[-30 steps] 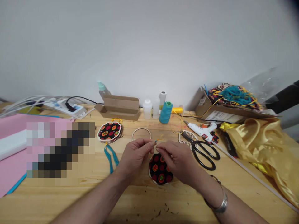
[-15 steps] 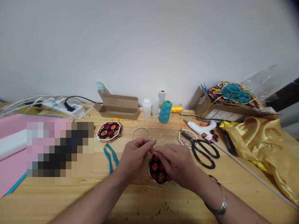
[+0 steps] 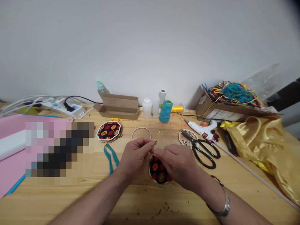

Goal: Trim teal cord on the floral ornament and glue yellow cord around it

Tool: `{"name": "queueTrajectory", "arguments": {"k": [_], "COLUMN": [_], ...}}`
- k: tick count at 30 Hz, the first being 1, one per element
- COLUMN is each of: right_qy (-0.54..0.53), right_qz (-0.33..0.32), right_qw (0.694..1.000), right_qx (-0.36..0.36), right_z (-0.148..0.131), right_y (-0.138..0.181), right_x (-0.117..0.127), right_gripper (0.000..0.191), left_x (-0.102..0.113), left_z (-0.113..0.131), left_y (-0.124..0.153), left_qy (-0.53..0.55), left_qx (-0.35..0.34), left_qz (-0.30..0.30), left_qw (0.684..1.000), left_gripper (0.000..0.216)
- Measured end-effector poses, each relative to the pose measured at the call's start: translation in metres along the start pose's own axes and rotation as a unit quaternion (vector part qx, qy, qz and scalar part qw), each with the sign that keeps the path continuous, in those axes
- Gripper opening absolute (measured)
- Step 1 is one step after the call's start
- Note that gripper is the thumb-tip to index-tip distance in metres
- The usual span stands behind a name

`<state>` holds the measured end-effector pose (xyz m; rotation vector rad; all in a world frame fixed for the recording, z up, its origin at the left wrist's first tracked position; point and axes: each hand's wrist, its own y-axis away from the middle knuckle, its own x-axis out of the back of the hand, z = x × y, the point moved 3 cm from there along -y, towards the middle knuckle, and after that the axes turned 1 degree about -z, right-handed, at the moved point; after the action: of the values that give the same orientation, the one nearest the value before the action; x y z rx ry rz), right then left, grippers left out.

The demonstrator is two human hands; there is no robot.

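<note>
My left hand (image 3: 135,157) and my right hand (image 3: 176,162) meet over the wooden table (image 3: 140,200), both with fingers pinched together. Between the fingertips of my left hand a short yellow thread (image 3: 158,136) sticks up. Under my right hand lies a round piece covered in black cloth with red flowers (image 3: 157,170), partly hidden by the fingers. A silver bangle (image 3: 223,206) sits on my right wrist.
A flowered ornament with a teal tassel (image 3: 109,131), a bare wooden ring (image 3: 141,133), black scissors (image 3: 202,149), a white glue gun (image 3: 202,127), thread spools (image 3: 166,111), small bottles, cardboard boxes (image 3: 118,106), yellow satin (image 3: 262,140), pink sheets and a power strip (image 3: 70,107) surround the hands.
My right hand has slid slightly left over the flowered round piece, covering more of it. The yellow thread end now points more upward.
</note>
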<state>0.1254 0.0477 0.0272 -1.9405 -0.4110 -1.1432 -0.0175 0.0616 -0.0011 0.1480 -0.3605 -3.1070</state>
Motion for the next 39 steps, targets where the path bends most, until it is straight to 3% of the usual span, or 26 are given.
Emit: {"name": "queueTrajectory", "arguments": {"k": [8, 16, 23, 29, 39], "right_qy": [0.023, 0.042, -0.100, -0.185, -0.158], "right_qz": [0.002, 0.012, 0.002, 0.013, -0.012], "right_qw": [1.000, 0.999, 0.987, 0.969, 0.975], "right_qx": [0.003, -0.018, -0.124, -0.162, -0.158], "right_z": [0.002, 0.009, 0.026, 0.032, 0.020], "right_y": [-0.003, -0.002, -0.006, -0.007, -0.008], "right_x": [0.004, 0.008, 0.004, -0.001, 0.000], "right_gripper": [0.021, 0.019, 0.015, 0.014, 0.018], "left_x": [-0.002, -0.010, -0.010, -0.006, 0.002], "left_z": [0.000, 0.001, 0.005, 0.005, 0.000], "left_y": [-0.001, 0.007, 0.009, 0.007, -0.001], "left_qy": [-0.032, -0.110, -0.089, -0.014, 0.051], "left_qx": [0.002, -0.020, -0.024, -0.014, -0.016], "left_qz": [-0.032, -0.116, -0.164, -0.131, -0.034], "left_qw": [0.999, 0.987, 0.982, 0.991, 0.998], "left_gripper": [0.012, 0.013, 0.015, 0.014, 0.019]}}
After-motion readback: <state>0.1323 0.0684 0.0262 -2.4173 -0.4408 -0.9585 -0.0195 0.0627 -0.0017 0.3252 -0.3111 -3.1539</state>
